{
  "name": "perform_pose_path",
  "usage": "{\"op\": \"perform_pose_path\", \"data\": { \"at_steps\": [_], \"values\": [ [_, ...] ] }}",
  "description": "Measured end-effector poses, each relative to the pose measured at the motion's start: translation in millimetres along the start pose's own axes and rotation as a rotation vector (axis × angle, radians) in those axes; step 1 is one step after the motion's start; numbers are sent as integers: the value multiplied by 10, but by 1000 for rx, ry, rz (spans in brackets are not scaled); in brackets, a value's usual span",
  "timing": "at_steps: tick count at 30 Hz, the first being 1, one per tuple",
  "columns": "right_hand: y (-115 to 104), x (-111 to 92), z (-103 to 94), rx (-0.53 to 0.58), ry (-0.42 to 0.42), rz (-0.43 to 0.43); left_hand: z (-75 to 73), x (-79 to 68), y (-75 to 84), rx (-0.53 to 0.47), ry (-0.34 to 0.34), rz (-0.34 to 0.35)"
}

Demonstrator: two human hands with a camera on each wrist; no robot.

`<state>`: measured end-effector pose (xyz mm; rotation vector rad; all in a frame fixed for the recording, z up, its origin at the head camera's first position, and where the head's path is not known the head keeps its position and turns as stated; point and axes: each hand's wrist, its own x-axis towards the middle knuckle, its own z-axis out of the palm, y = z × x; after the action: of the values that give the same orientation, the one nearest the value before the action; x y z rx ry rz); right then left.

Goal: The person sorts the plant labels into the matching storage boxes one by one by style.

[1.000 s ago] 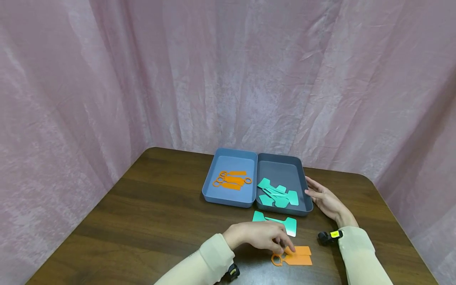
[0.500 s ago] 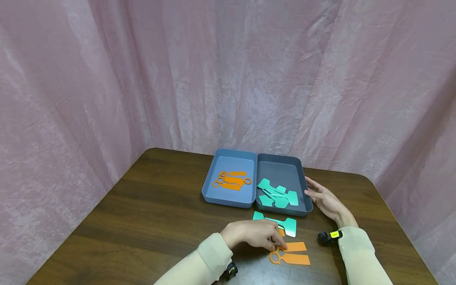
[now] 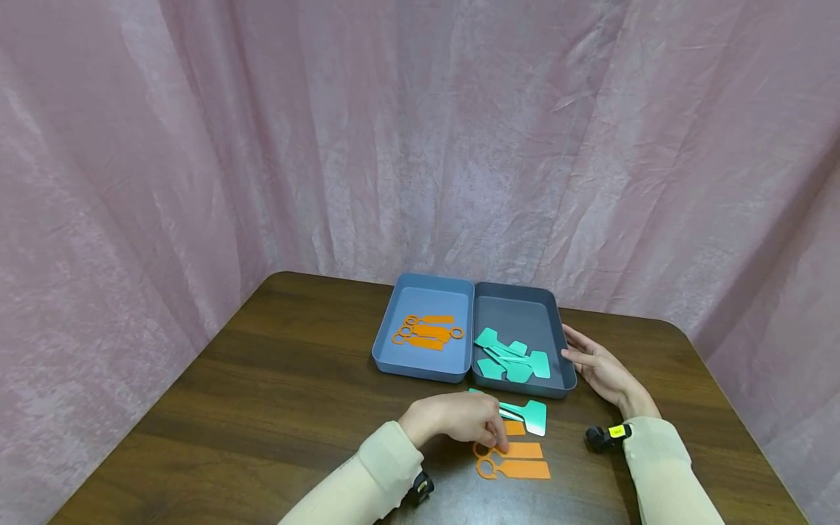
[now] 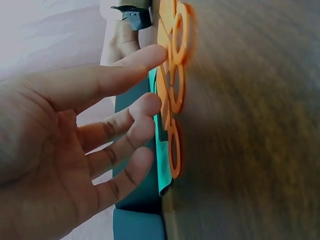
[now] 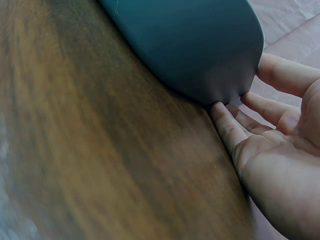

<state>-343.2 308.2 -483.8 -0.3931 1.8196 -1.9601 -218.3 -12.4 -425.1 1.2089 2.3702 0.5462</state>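
Several flat orange tags with a ring at one end lie on the table. My left hand (image 3: 456, 418) is over them, a fingertip touching the middle tag (image 3: 523, 450). The nearest tag (image 3: 528, 470) lies beside it, and part of another tag (image 3: 515, 428) shows behind. In the left wrist view, the hand's fingers (image 4: 142, 105) are loosely bent and the orange rings (image 4: 175, 150) face me. My right hand (image 3: 607, 375) rests against the right side of the dark grey-blue tray (image 3: 515, 310); in the right wrist view its fingertips touch the tray's corner (image 5: 220, 85).
Flat green pieces with wide ends (image 3: 537, 418) lie between the left hand and the dark tray. Several similar green pieces (image 3: 518, 372) are inside that tray. A lighter blue tray (image 3: 433, 297) adjoins it on the left, with several orange tags (image 3: 429, 332) inside. Behind hangs a pink curtain (image 3: 420, 146).
My left hand has shifted slightly left, and the orange tags under it have slid left and spread apart, uncovering another behind. The right hand has stayed at the dark tray.
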Motion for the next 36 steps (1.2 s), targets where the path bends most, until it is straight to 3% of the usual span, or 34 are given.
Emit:
{"op": "perform_pose_path", "data": {
  "at_steps": [8, 16, 25, 36],
  "values": [
    [-3, 7, 2, 6, -5, -8, -40, -47, 5, 66, 45, -39],
    [-11, 14, 8, 11, -6, -9, 9, -8, 102, 34, -41, 1],
    [-5, 6, 6, 4, 0, 3, 45, -29, 130, 48, -66, -124],
    [-6, -1, -4, -3, 3, 1, 33, -46, 120, 86, -50, -145]
  ]
}}
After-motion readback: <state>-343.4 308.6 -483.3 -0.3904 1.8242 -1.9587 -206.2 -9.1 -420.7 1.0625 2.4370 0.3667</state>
